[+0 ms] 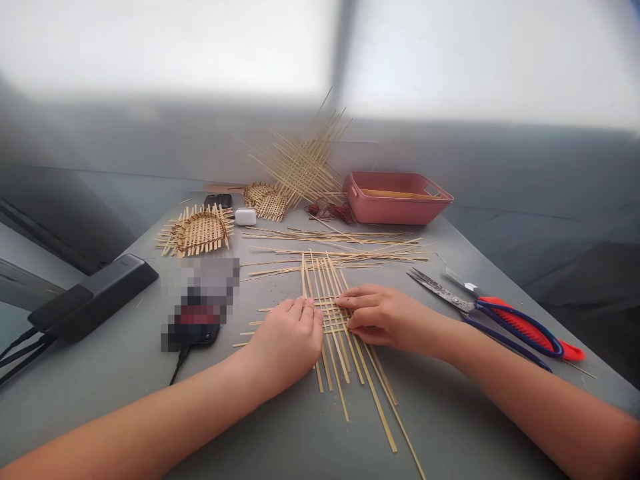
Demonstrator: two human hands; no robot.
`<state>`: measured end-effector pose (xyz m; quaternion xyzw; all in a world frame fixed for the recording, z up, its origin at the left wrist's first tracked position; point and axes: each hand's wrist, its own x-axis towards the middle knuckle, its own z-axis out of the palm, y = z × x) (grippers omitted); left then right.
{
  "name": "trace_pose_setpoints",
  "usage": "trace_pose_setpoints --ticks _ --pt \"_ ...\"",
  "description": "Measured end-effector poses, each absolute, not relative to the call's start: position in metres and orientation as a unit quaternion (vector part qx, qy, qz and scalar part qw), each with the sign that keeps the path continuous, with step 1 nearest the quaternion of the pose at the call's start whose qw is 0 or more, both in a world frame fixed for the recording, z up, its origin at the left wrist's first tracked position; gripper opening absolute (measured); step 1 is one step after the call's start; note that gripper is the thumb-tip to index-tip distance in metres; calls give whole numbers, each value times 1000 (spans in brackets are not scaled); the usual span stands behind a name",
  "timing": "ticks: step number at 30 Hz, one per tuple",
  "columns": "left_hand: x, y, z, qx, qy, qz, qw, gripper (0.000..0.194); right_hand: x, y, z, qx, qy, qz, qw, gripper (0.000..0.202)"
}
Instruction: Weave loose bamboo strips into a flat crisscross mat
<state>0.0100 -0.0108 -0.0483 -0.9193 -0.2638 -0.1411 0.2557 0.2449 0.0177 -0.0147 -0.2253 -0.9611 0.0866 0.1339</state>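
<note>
A small grid of crossed pale strips (pixel 330 308) lies on the grey table between my hands, with long strip ends reaching toward me and away. My left hand (pixel 294 335) rests palm down over the left side of the grid, its fingers pressed together on the strips. From the right, my right hand (pixel 374 312) touches the grid's right edge, its fingers bent and its fingertips on the strips. Parts of the weave are hidden beneath both hands. Loose thin strips (pixel 340 253) lie just behind the grid.
Scissors (pixel 465 303) and a red-handled tool (pixel 573 350) lie right. A pink basket (pixel 400 212), woven pieces (pixel 200 232), upright woven strips (pixel 305 163) and a white case (pixel 245 217) are behind. A black power strip (pixel 95 293) and partly blurred phone (pixel 205 333) lie left.
</note>
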Motion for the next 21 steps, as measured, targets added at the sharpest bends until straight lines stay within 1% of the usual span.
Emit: trace_pose_setpoints --ticks 4,14,18,21 --pt "11 -12 -48 -920 -266 -137 255 28 245 18 -14 -229 -961 88 127 19" --pt "8 -9 -43 -933 -271 -105 212 28 243 15 -14 -242 -959 81 123 21" --pt "8 -10 -38 -937 -283 -74 192 30 243 13 -10 -259 -956 88 105 18" --pt "10 -11 -36 -938 -291 -56 180 30 242 11 -8 -255 -959 70 103 20"
